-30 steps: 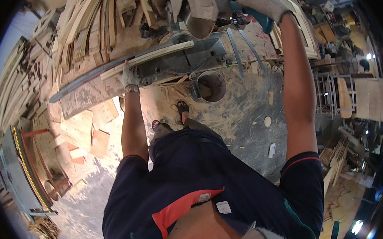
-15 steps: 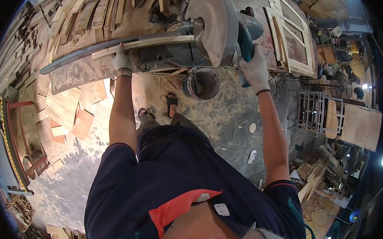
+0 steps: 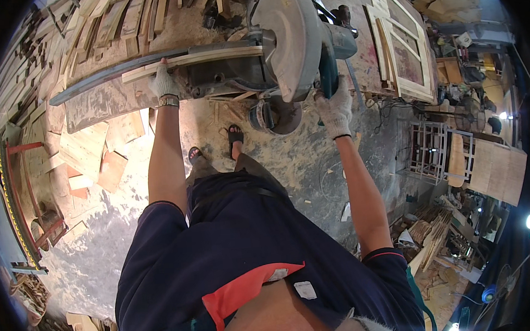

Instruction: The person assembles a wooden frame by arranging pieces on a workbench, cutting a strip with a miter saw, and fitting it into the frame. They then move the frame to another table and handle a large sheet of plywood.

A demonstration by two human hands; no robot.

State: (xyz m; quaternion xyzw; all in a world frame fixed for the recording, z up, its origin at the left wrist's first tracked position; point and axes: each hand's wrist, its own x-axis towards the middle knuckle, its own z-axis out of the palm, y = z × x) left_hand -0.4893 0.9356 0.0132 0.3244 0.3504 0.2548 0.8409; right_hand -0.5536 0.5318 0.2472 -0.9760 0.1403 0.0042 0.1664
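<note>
My left hand (image 3: 164,84), in a pale knitted work glove, is closed on a pale wooden strip (image 3: 214,56) and holds it along the saw's long fence (image 3: 96,81). A bare fingertip shows on top of the strip; the other fingers are mostly hidden. The strip's right end meets the mitre saw (image 3: 290,37), whose large grey guard covers most of the blade. My right hand (image 3: 335,108), gloved too, grips the saw's dark teal handle (image 3: 329,75) at the right of the guard.
Long wooden strips (image 3: 108,26) lie across the bench behind the fence. Flat boards (image 3: 85,147) rest on the floor at the left. A bucket (image 3: 286,118) stands below the saw. Wooden frames (image 3: 407,51) lie at the bench's right, near hanging cables (image 3: 384,117).
My right hand has moved left and slightly nearer with the saw handle, and the saw head has shifted with it. My left hand keeps its hold on the strip.
</note>
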